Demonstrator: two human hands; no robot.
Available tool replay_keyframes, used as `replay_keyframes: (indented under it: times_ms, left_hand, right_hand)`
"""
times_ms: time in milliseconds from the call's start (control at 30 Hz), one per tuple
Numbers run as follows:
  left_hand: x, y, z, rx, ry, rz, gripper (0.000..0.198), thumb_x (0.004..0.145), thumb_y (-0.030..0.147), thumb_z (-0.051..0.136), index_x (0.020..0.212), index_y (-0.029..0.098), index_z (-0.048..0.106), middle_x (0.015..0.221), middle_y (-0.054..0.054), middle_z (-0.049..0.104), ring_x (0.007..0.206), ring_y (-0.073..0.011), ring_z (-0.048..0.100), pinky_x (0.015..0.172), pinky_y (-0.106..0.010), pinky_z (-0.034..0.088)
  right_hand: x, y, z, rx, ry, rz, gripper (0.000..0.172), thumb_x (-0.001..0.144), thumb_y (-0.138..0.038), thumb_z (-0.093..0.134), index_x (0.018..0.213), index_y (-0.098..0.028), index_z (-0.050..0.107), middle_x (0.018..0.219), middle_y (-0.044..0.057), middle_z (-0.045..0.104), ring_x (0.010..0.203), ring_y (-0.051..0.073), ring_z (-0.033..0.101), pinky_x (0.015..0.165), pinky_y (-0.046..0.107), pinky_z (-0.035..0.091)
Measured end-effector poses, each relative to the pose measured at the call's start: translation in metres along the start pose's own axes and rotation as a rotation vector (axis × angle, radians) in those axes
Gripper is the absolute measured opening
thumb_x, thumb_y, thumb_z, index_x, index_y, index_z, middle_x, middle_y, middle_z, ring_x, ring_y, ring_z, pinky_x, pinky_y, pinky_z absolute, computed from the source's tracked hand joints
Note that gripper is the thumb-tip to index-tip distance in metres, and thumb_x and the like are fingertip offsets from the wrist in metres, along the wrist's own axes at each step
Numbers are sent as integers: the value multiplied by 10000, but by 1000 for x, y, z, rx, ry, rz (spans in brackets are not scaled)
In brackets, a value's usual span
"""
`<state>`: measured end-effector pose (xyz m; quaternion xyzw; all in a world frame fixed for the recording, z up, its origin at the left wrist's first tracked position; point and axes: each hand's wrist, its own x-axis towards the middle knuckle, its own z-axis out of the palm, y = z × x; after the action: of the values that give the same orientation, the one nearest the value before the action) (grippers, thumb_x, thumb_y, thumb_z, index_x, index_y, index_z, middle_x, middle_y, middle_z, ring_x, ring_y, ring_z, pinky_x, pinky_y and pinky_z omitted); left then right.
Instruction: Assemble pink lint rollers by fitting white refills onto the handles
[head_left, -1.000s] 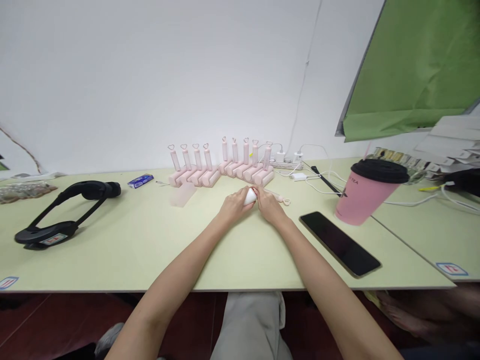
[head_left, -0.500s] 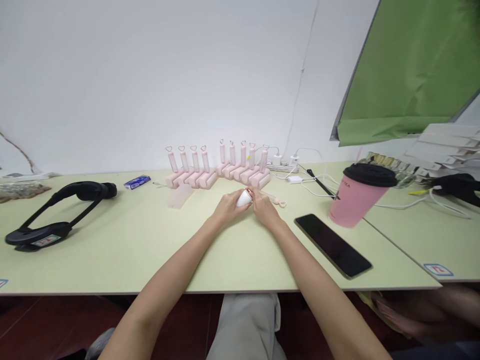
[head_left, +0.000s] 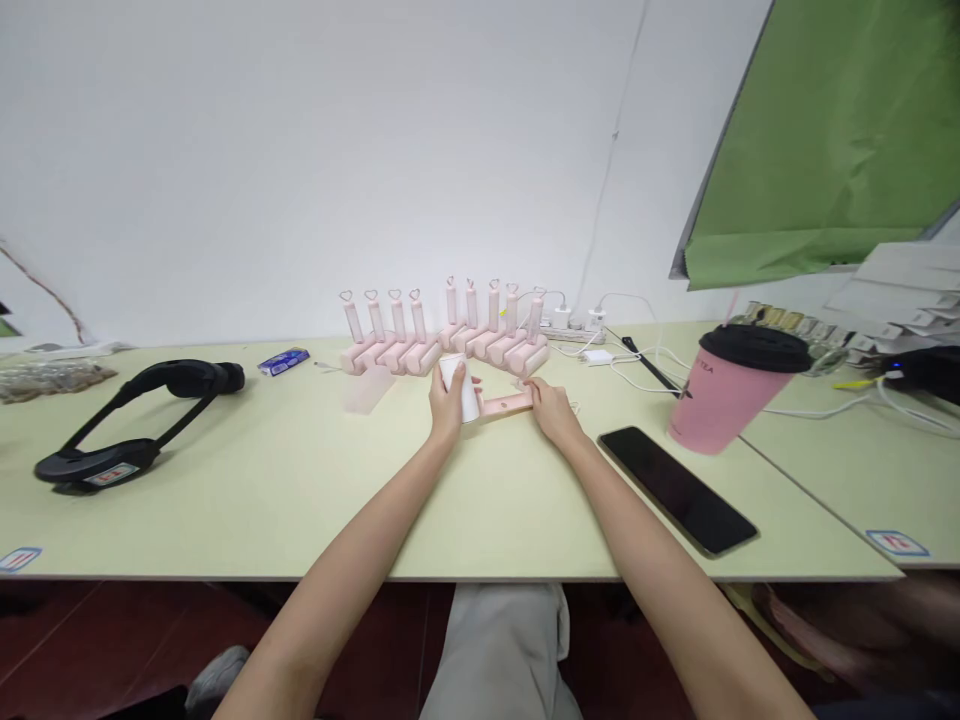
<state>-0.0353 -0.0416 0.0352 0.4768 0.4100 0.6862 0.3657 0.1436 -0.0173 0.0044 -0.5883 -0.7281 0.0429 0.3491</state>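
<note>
My left hand (head_left: 446,402) is wrapped round a white cylinder (head_left: 459,388), held tilted above the table. A flat pink strip (head_left: 506,404) reaches from beside the cylinder to my right hand (head_left: 551,408), whose fingers are closed on its right end. Behind my hands stand several pink tubes with heart-shaped loops (head_left: 398,318), over pink cylinders (head_left: 416,357) lying side by side. A translucent pale pink piece (head_left: 369,388) lies left of my left hand. Part of a small loop shows just past my right hand.
A black phone (head_left: 679,488) and a pink cup with a black lid (head_left: 724,390) are on the right. White cables and chargers (head_left: 598,356) lie behind. At left are a black headset-like frame (head_left: 142,420) and a blue packet (head_left: 283,361). Another person's leg shows at lower right.
My hands have moved apart, and the white cylinder is now upright-tilted in my left hand. The pink strip has come into view between them. The whole view has shifted slightly.
</note>
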Motion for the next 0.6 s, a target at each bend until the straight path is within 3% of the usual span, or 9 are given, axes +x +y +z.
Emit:
replay_keyframes:
  times_ms: [100, 267, 400, 467, 600]
  left_hand:
    - [11, -10, -7, -127, 23, -152, 470, 760, 550, 471, 1062, 193, 428, 644, -4, 603, 485, -136, 571, 486, -248, 455]
    - [15, -15, -7, -315, -23, -271, 507, 751, 561, 494, 1074, 175, 425, 657, -21, 606, 506, -140, 577, 554, -286, 489]
    - [6, -10, -2, -587, 2, -350, 454, 796, 526, 465, 1071, 166, 429, 765, -65, 626, 682, -169, 626, 704, -337, 506]
    - [2, -8, 0, -692, -19, -368, 388, 811, 464, 482, 1071, 182, 426, 864, -86, 631, 810, -191, 626, 761, -366, 501]
    - [4, -9, -2, -723, -112, -416, 325, 804, 409, 515, 1035, 185, 465, 991, -104, 609, 951, -234, 592, 807, -422, 489]
  right_hand:
    - [-3, -3, -2, -66, 6, -27, 355, 889, -231, 290, 1132, -186, 544, 964, 99, 659, 882, 221, 602, 799, 340, 431]
    - [-9, -15, -17, -86, 151, -226, 378, 885, -298, 337, 1223, -202, 477, 1246, 83, 519, 1130, 236, 464, 926, 379, 375]
    - [-18, -42, -17, 44, 129, -428, 503, 808, -409, 508, 1276, -258, 406, 1308, 47, 463, 1192, 232, 401, 981, 405, 321]
    - [-23, -56, -8, 136, 92, -439, 607, 751, -442, 577, 1294, -259, 376, 1304, 60, 464, 1186, 253, 405, 973, 437, 320]
    - [-21, -64, 8, 444, 24, -374, 520, 793, -373, 530, 1277, -246, 391, 1257, 79, 492, 1112, 217, 473, 870, 360, 419]
